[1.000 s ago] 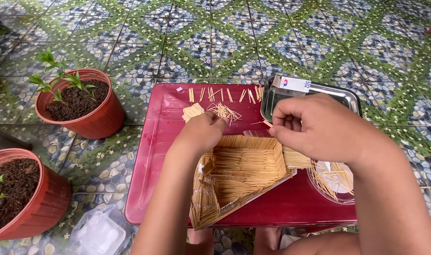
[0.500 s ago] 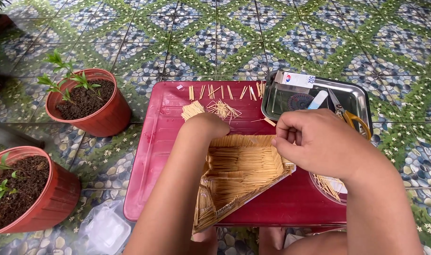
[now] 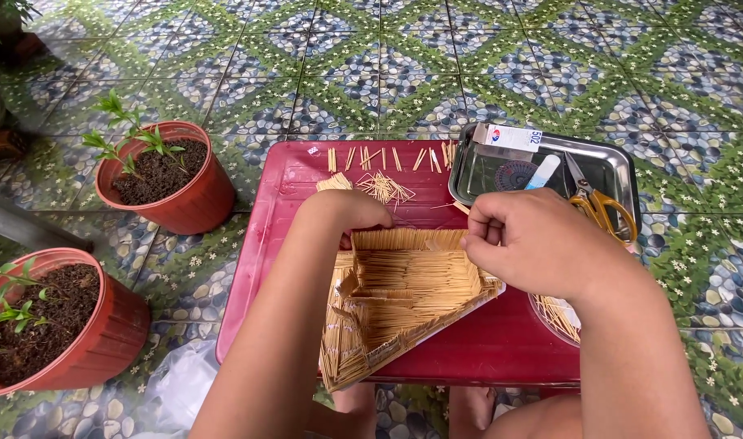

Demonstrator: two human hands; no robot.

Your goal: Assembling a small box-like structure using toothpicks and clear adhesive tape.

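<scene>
- Stick model (image 3: 404,293) sits mid red tray (image 3: 265,268), its lower corner overhanging the tray's front edge.
- L hand (image 3: 351,213) curled on the model's top-left edge; grip unclear.
- R hand (image 3: 534,244) pinches its top-right corner.
- Steel tray (image 3: 619,167) at back right: white tube, yellow scissors (image 3: 599,203).
- Two red pots (image 3: 192,203) to the left.

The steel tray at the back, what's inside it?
The steel tray holds yellow-handled scissors, a small white tube and a white box; the right hand hides its near edge.
</scene>
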